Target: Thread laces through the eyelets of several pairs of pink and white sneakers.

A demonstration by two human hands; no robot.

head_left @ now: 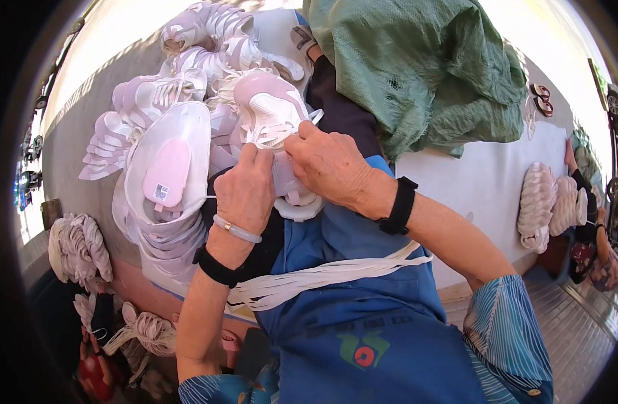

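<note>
A pink-and-white shoe upper (pixel 272 101) lies on my lap, toe away from me, with a white shoelace (pixel 275 138) across its front. My left hand (pixel 248 188) is closed in a pinch at the left side of the lacing. On the right side, my right hand (pixel 332 168) pinches the lace too; the exact grip of both sets of fingertips is partly hidden. A bundle of loose white shoelaces (pixel 322 279) rests over my blue apron (pixel 362 323).
Stacked pink-and-white shoe uppers (pixel 154 101) crowd the left, beside a nested stack with a pink insole-shaped piece (pixel 167 172). A green woven sack (pixel 423 67) bulges at the far right. More stacked uppers (pixel 537 202) stand near other people on the right. Sandals (pixel 541 99) lie beyond.
</note>
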